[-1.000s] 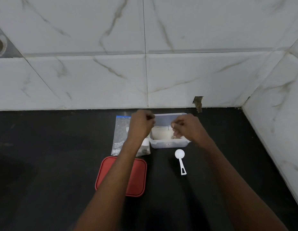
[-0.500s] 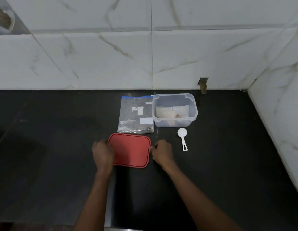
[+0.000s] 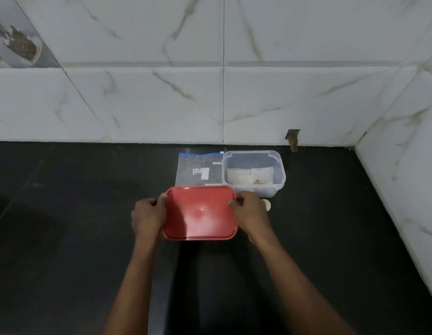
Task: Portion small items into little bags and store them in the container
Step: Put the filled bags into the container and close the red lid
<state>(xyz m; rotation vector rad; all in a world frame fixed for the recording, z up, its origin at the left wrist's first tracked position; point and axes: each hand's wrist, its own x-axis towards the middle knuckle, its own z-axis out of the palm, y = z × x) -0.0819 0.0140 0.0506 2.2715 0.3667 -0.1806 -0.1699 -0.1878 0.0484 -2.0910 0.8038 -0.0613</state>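
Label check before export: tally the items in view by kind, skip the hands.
Red lid: 1
Clear container: 1
Zip bag: 1
White scoop: 1, mostly hidden
Little bags inside the container: 2 visible
Total: 6

Most of scoop (image 3: 267, 204) hidden behind R hand (image 3: 251, 212); bag (image 3: 198, 170) btm covered by red lid (image 3: 200, 212). Its print too small to read. Both forearms cut off at btm edge.
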